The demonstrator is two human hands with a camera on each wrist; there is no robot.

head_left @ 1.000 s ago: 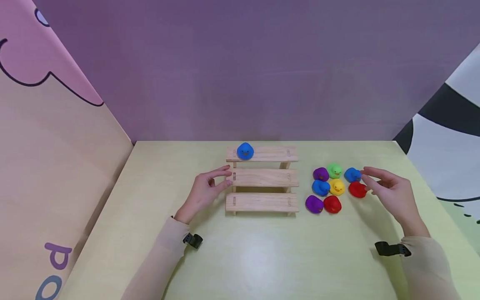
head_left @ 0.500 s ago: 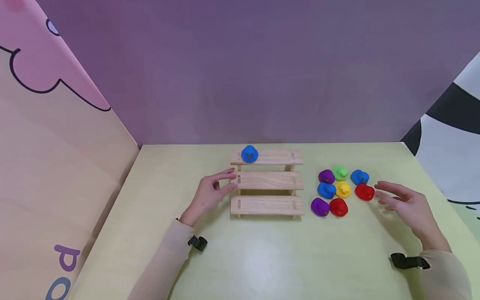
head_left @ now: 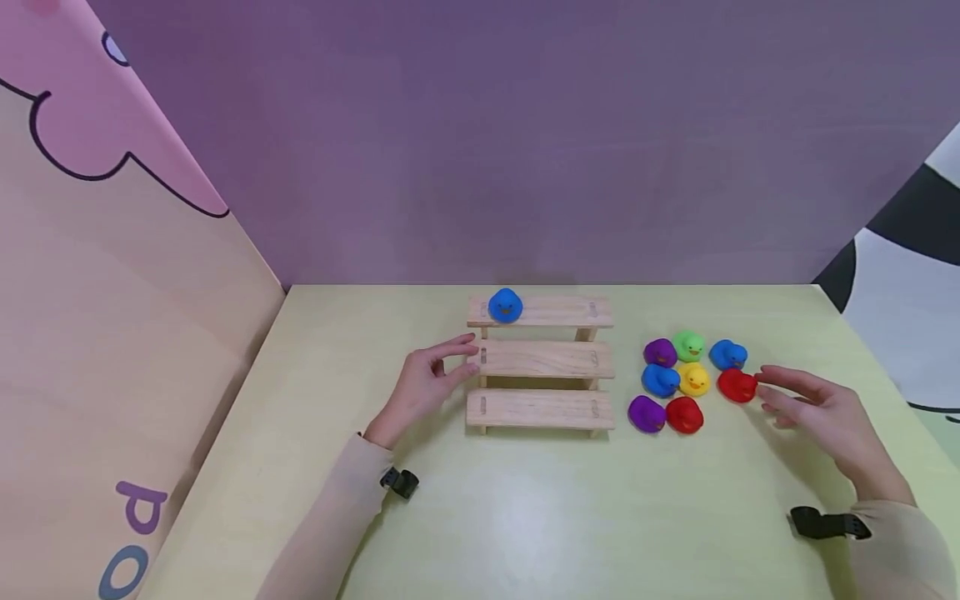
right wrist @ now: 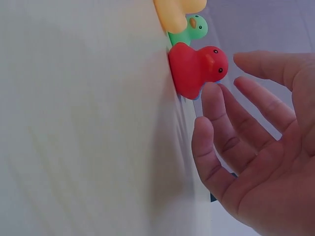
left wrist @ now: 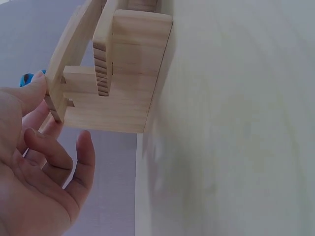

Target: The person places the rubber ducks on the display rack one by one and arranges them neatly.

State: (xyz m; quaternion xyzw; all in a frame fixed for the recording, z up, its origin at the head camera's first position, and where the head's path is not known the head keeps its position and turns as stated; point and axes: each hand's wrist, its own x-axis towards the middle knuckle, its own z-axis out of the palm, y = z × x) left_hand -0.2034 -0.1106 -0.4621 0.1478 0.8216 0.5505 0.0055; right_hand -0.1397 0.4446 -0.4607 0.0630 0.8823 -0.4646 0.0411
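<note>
My left hand (head_left: 424, 377) pinches the left end of the middle board of a three-tier wooden stand (head_left: 547, 358). In the left wrist view the thumb lies on one face of that board and a finger touches its other face. On the top board sits a blue rubber duck (head_left: 506, 306), near its left end. Off to the right, my right hand (head_left: 828, 417) is beside a red rubber duck (head_left: 737, 385), fingers spread and holding nothing. The right wrist view shows that red duck (right wrist: 194, 69) upright, with a gap between thumb and fingers.
Left of the red duck stand more rubber ducks: purple (head_left: 647, 414), a second red (head_left: 685, 415), blue (head_left: 660, 380), yellow (head_left: 694, 379), green (head_left: 688, 345) and another purple (head_left: 660, 352). Another blue duck (head_left: 728, 355) is just behind it. A purple wall (head_left: 540, 150) closes the table's back.
My right hand has drawn back from the blue duck at the right and come down beside the red one. The left hand keeps its hold on the stand. The head view has shifted slightly.
</note>
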